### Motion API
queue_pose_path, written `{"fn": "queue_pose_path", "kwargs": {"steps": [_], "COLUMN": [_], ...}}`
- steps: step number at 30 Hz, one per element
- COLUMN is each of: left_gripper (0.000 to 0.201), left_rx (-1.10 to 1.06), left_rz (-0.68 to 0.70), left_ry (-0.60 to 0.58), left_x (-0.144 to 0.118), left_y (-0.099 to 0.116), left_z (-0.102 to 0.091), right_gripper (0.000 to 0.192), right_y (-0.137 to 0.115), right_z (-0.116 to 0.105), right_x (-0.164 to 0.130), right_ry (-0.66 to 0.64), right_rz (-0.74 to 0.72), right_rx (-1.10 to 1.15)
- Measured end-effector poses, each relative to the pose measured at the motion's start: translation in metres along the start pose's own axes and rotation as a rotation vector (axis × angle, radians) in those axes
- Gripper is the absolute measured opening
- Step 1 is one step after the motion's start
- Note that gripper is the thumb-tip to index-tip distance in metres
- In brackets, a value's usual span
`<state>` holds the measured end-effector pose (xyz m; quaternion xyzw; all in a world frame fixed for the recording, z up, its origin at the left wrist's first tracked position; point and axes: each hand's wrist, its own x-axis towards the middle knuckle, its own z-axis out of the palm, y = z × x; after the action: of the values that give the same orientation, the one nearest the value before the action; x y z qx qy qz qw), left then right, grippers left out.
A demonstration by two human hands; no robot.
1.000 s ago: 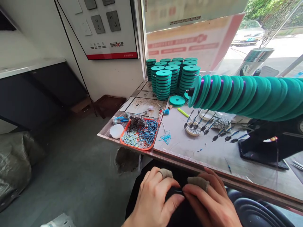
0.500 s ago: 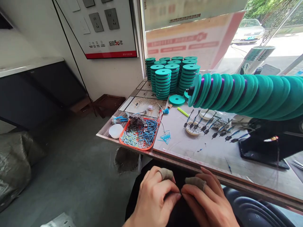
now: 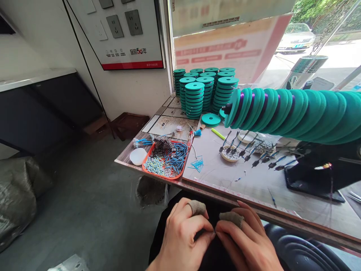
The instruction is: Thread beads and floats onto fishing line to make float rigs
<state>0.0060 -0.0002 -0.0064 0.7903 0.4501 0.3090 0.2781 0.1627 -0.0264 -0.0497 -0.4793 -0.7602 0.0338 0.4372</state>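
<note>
My left hand (image 3: 187, 235) and my right hand (image 3: 245, 235) meet fingertip to fingertip over my dark lap, just below the table's front edge. On each, thumb and index finger are pinched together, and a cloth finger cover wraps one finger. Whatever sits in the pinches is too small to make out. Ahead on the table lie a tiny blue-and-silver piece (image 3: 238, 179) and a thin dark-tipped piece (image 3: 272, 198). An orange tray (image 3: 144, 167) holds blue springs, pale green pieces and small metal bits.
A long row of teal spools (image 3: 282, 113) juts in from the right above the table (image 3: 214, 165). Stacked teal spools (image 3: 194, 98) stand by the window. A bead dish (image 3: 230, 158), loose blue sticks (image 3: 197, 164), a yellow-green stick (image 3: 218, 134) and a white lid (image 3: 138, 156) lie nearby.
My right hand has shifted very slightly to the left. Both hands keep their pinch, and the things on the table have not moved.
</note>
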Motion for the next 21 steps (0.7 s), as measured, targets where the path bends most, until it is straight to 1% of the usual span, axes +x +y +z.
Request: {"fn": "queue_pose_path", "kwargs": {"steps": [5, 12, 21], "left_gripper": [0.02, 0.02, 0.019], "left_rx": [0.001, -0.011, -0.011], "left_rz": [0.015, 0.007, 0.011], "left_ry": [0.009, 0.013, -0.003], "left_x": [-0.0004, 0.0014, 0.0017], "left_y": [-0.0011, -0.0008, 0.0009], "left_z": [0.0, -0.0006, -0.0023], "right_gripper": [0.019, 0.019, 0.021], "right_y": [-0.0012, -0.0018, -0.0027], "right_z": [0.0001, -0.0032, -0.0004], "right_x": [-0.0011, 0.0058, 0.0065], "right_ry": [0.013, -0.003, 0.02], "right_rz": [0.021, -0.025, 0.008], "right_rx": [0.009, -0.012, -0.003]}}
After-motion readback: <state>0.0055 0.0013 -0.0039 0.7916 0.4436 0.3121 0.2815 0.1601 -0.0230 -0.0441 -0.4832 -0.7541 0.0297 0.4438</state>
